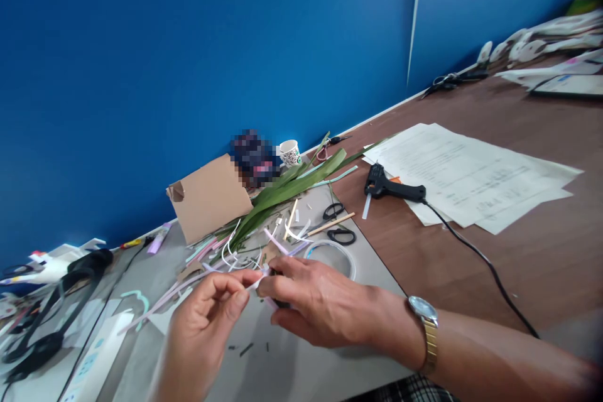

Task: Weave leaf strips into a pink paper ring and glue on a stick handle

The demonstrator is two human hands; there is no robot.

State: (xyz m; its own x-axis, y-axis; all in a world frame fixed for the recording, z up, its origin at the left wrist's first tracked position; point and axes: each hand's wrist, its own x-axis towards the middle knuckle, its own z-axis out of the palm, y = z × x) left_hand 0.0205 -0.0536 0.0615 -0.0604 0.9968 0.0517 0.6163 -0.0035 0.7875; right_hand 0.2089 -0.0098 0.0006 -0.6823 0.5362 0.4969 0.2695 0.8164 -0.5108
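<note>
Above the grey board (372,314), my left hand (207,314) pinches a thin white strip (255,284) between thumb and fingertips. Close beside it on the right, my right hand (320,301) has its fingers curled around something dark, mostly hidden under them. The strip runs between the two hands, and its far end is lost behind my right fingers. A coil of clear tubing (351,257) lies just behind my right hand. Black-handled scissors (341,237) rest on the board beyond the coil.
Long green leaves (292,185), coloured strips and sticks clutter the board behind my hands. A cardboard piece (211,201) and a paper cup (290,153) stand near the blue wall. On the right are a corded glue gun (393,188) and papers (461,169); headphones (61,308) lie left.
</note>
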